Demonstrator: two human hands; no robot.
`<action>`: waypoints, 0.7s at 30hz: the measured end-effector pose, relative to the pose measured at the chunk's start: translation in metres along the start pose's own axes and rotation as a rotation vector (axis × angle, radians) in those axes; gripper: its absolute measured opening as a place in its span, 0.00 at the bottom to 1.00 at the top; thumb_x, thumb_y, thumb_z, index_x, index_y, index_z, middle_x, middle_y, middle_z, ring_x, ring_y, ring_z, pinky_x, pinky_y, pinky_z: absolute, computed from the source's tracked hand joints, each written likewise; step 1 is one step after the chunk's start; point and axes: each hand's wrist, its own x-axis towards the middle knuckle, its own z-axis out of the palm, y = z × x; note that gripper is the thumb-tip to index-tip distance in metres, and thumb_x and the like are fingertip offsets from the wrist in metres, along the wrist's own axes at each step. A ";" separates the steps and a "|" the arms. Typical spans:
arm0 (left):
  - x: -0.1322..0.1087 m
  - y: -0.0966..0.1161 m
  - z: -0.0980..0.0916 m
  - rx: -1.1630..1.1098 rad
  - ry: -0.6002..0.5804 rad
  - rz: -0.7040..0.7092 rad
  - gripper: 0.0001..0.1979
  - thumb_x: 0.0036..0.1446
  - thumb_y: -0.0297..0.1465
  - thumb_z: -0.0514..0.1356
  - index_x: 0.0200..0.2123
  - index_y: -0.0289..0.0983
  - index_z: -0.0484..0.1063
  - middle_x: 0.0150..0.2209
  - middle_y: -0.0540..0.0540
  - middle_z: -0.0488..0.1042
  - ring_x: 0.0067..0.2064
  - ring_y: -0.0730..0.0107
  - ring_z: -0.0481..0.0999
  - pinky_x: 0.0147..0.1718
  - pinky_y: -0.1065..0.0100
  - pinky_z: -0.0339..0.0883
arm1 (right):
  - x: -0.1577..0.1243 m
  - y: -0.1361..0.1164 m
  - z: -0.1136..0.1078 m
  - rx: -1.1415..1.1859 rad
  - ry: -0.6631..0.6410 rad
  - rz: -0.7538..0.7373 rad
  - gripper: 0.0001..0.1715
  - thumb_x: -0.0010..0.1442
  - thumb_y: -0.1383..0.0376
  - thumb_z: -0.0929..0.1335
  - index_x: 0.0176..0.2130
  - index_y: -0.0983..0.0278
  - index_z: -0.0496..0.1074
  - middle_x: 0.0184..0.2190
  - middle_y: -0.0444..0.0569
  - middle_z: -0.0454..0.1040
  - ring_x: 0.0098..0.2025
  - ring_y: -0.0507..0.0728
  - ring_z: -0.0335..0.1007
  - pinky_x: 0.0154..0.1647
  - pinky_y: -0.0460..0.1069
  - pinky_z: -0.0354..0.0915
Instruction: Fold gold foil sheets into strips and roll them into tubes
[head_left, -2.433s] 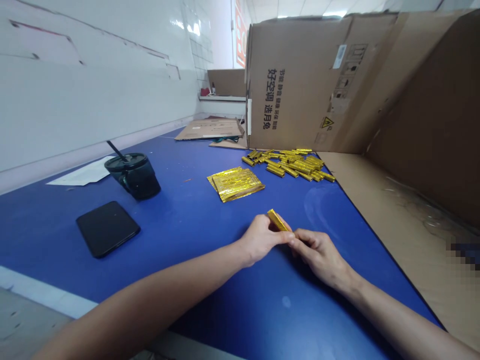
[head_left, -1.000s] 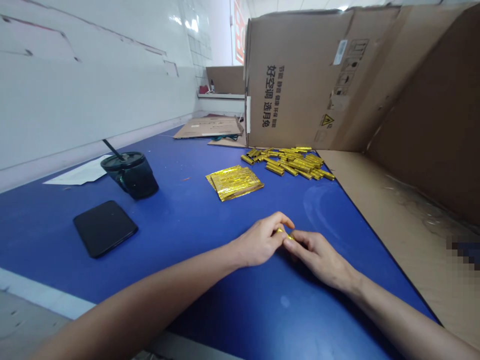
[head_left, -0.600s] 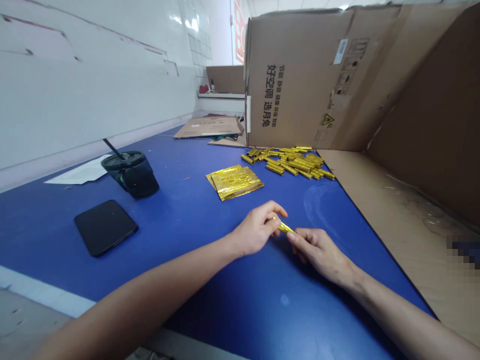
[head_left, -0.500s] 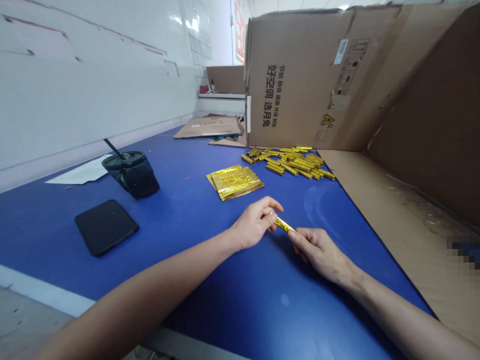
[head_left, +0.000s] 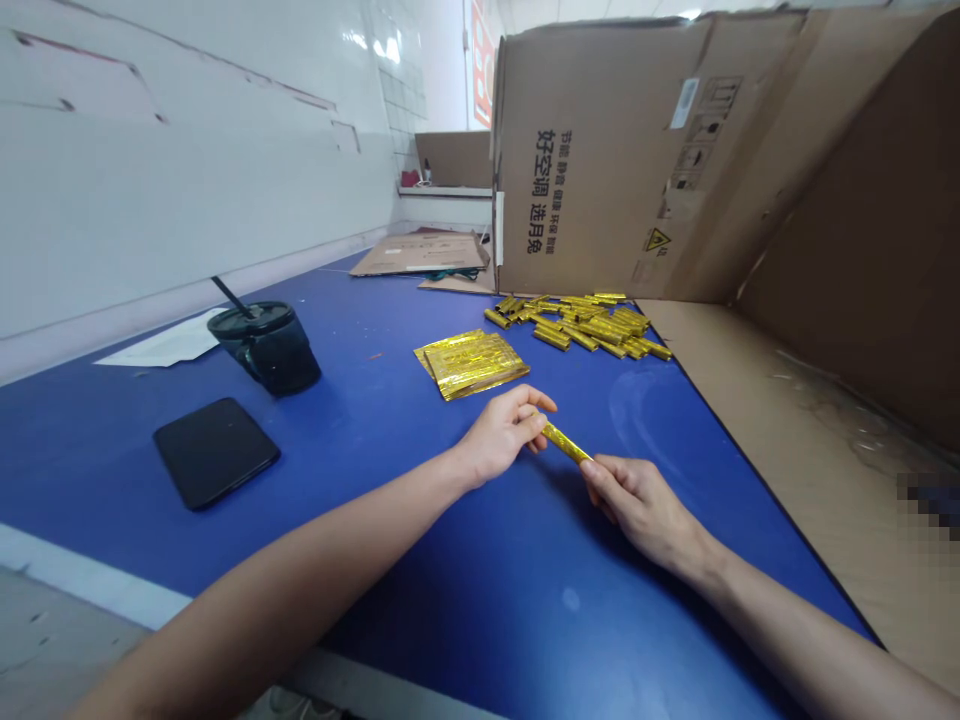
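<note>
A thin rolled gold foil stick (head_left: pixel 565 442) is held just above the blue table (head_left: pixel 420 560) between both hands. My left hand (head_left: pixel 501 436) pinches its far end. My right hand (head_left: pixel 637 503) pinches the near end, fingers curled. Beyond the hands lies a flat stack of gold foil sheets (head_left: pixel 471 364). Farther back sits a heap of several finished gold rolls (head_left: pixel 585 326).
A dark lidded cup with a straw (head_left: pixel 266 347) and a black phone (head_left: pixel 215 450) lie at the left, with white paper (head_left: pixel 169 345) behind. A large opened cardboard box (head_left: pixel 645 160) stands at the back, its flap (head_left: pixel 810 440) covering the table's right side. Flat cardboard (head_left: pixel 421 256) lies far back.
The folded gold piece has been rolled thin between the fingers. The hands have drawn apart, the left moving away from me, so the whole stick shows between them.
</note>
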 end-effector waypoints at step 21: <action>-0.006 -0.002 0.018 -0.358 0.145 -0.251 0.15 0.41 0.39 0.63 0.21 0.31 0.67 0.18 0.50 0.66 0.18 0.81 0.61 0.20 0.74 0.53 | -0.002 -0.006 0.001 0.103 -0.037 0.009 0.25 0.57 0.51 0.55 0.20 0.64 0.58 0.13 0.38 0.52 0.17 0.46 0.43 0.16 0.43 0.45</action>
